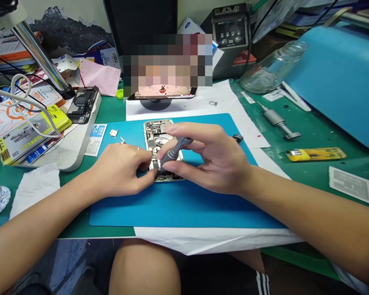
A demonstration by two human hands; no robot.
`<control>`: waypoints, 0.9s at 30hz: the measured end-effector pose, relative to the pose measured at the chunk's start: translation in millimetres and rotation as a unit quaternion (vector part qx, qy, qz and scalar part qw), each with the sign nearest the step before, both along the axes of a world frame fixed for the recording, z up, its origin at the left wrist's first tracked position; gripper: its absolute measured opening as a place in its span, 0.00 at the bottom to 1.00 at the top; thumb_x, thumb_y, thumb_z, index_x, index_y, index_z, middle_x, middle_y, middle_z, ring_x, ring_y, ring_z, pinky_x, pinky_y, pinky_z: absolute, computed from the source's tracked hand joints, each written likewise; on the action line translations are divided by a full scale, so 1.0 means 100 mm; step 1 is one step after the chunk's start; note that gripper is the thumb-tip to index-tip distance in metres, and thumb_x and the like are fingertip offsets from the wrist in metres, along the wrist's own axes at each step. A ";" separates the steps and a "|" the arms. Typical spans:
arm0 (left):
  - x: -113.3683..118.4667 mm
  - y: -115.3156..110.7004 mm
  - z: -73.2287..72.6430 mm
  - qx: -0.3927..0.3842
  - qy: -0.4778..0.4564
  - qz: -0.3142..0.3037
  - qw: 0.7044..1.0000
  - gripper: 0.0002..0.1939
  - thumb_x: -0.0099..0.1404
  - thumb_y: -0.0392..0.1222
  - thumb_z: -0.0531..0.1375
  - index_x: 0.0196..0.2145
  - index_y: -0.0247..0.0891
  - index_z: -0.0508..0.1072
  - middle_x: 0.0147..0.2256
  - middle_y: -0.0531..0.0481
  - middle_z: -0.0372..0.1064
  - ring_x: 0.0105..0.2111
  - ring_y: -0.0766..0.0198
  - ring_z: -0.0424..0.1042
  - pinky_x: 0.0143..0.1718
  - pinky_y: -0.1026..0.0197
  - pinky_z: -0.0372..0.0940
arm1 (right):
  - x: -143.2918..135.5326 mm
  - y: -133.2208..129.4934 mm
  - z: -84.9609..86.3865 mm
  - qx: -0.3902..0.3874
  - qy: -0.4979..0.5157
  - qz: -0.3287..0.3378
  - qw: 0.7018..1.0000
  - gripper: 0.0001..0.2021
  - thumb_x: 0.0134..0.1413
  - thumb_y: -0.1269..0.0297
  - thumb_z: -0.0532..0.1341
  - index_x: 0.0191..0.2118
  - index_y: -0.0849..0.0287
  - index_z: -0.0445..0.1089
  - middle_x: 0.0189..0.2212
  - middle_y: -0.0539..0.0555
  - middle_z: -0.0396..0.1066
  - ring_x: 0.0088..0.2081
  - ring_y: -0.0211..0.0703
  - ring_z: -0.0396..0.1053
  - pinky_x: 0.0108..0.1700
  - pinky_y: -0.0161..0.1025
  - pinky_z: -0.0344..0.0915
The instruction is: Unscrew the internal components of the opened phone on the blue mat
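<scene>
An opened smartphone (155, 141) lies on the blue mat (178, 209), its inner boards and parts showing. My left hand (126, 168) is at its lower left edge, fingers curled and thumb pressed against the frame. In my right hand (212, 159) is a grey screwdriver (178, 148), tilted, pinched between thumb and fingers over the lower half of the phone. Its tip is hidden by the fingers. A dark knob (238, 138) shows behind that hand; whether it belongs to the screwdriver I cannot tell. Small metal parts (113, 133) lie left of the phone.
Behind the mat stands a propped screen (162, 92). At right are another screwdriver (275, 118), a yellow cutter knife (315, 154), a glass jar (273, 67) and white tweezers (295, 97). On the left, boxes (30, 131) and another opened phone (81, 104) rest on a white base (70, 157).
</scene>
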State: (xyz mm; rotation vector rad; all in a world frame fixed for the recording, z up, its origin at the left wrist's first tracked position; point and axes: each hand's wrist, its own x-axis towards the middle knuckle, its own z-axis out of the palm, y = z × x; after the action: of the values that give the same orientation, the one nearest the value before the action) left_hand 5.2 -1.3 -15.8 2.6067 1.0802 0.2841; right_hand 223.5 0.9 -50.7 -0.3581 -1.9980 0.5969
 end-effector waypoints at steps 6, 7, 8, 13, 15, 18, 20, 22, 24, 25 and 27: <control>0.00 -0.01 0.00 0.002 -0.004 0.000 1.000 0.13 0.65 0.44 0.56 0.24 0.39 0.66 0.20 0.54 0.67 0.21 0.66 0.62 0.26 0.60 0.45 | 0.00 0.01 -0.01 -0.010 0.007 0.015 1.000 0.40 0.57 0.78 0.66 0.69 0.38 0.55 0.59 0.52 0.71 0.43 0.43 0.80 0.45 0.41 0.82; 0.00 -0.01 0.00 0.002 -0.003 0.000 1.000 0.13 0.65 0.44 0.56 0.24 0.39 0.66 0.20 0.54 0.67 0.21 0.66 0.62 0.26 0.60 0.45 | 0.01 0.01 -0.02 -0.013 0.007 0.017 1.000 0.40 0.57 0.78 0.66 0.69 0.38 0.55 0.59 0.52 0.71 0.43 0.43 0.80 0.45 0.41 0.82; 0.00 -0.02 0.00 0.001 -0.003 -0.002 1.000 0.13 0.65 0.44 0.56 0.23 0.39 0.66 0.20 0.54 0.67 0.21 0.66 0.61 0.26 0.60 0.45 | 0.01 0.01 -0.02 -0.014 0.005 0.017 1.000 0.40 0.58 0.78 0.66 0.69 0.39 0.55 0.59 0.53 0.71 0.43 0.42 0.80 0.45 0.41 0.82; 0.01 -0.02 0.01 -0.004 -0.004 -0.002 1.000 0.14 0.66 0.44 0.56 0.23 0.39 0.65 0.20 0.55 0.65 0.20 0.66 0.60 0.25 0.60 0.46 | 0.01 0.00 -0.03 -0.020 -0.010 0.011 1.000 0.38 0.59 0.75 0.66 0.69 0.41 0.55 0.59 0.54 0.70 0.44 0.43 0.79 0.47 0.42 0.81; 0.00 -0.02 0.01 -0.002 -0.004 -0.001 1.000 0.14 0.66 0.44 0.57 0.23 0.39 0.65 0.19 0.55 0.64 0.20 0.66 0.60 0.25 0.60 0.46 | 0.01 0.00 -0.02 -0.023 -0.015 0.010 1.000 0.38 0.59 0.75 0.65 0.69 0.41 0.55 0.59 0.55 0.70 0.45 0.43 0.79 0.47 0.42 0.82; 0.00 -0.02 0.02 0.002 -0.007 -0.006 1.000 0.14 0.66 0.44 0.57 0.23 0.39 0.65 0.19 0.55 0.64 0.20 0.66 0.60 0.25 0.60 0.47 | 0.01 -0.01 -0.01 -0.017 -0.014 0.006 1.000 0.38 0.60 0.75 0.65 0.69 0.39 0.54 0.59 0.54 0.70 0.43 0.42 0.79 0.47 0.42 0.82; 0.00 -0.02 0.02 0.003 -0.009 -0.011 1.000 0.14 0.66 0.43 0.56 0.23 0.39 0.65 0.19 0.55 0.64 0.20 0.66 0.60 0.25 0.60 0.48 | 0.01 -0.01 0.00 -0.010 -0.003 0.005 1.000 0.37 0.59 0.75 0.65 0.69 0.40 0.55 0.58 0.53 0.70 0.42 0.40 0.79 0.46 0.40 0.81; 0.00 -0.01 0.03 0.007 -0.019 -0.017 1.000 0.13 0.66 0.41 0.56 0.23 0.39 0.66 0.20 0.54 0.65 0.20 0.66 0.61 0.25 0.60 0.49 | 0.00 0.00 0.01 -0.010 0.013 0.004 1.000 0.37 0.59 0.76 0.66 0.68 0.42 0.56 0.58 0.53 0.70 0.42 0.39 0.79 0.46 0.38 0.81; -0.01 -0.01 0.04 0.015 -0.040 -0.022 0.999 0.09 0.64 0.39 0.56 0.26 0.38 0.70 0.20 0.55 0.65 0.21 0.66 0.61 0.25 0.61 0.51 | 0.00 0.00 0.03 -0.026 0.031 -0.005 0.999 0.36 0.58 0.76 0.67 0.67 0.42 0.58 0.58 0.53 0.69 0.43 0.38 0.79 0.45 0.36 0.81; -0.01 -0.02 0.05 0.020 -0.053 -0.024 0.998 0.08 0.63 0.38 0.56 0.28 0.38 0.72 0.21 0.55 0.66 0.21 0.66 0.62 0.26 0.61 0.52 | 0.00 -0.01 0.04 -0.039 0.041 -0.013 0.998 0.35 0.59 0.76 0.67 0.67 0.42 0.59 0.58 0.52 0.68 0.43 0.37 0.79 0.44 0.35 0.81; -0.01 -0.03 0.05 0.023 -0.077 -0.032 0.996 0.07 0.62 0.37 0.57 0.34 0.38 0.76 0.22 0.55 0.67 0.22 0.66 0.64 0.26 0.61 0.54 | 0.00 -0.01 0.07 -0.069 0.062 -0.038 0.995 0.32 0.59 0.74 0.67 0.64 0.41 0.61 0.59 0.52 0.67 0.42 0.36 0.80 0.42 0.33 0.81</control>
State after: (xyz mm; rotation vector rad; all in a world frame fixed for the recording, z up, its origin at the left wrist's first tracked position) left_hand 4.1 -3.8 -10.7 2.6050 0.9456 0.4923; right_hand 223.8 0.0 -43.6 -0.4670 -1.8222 0.6935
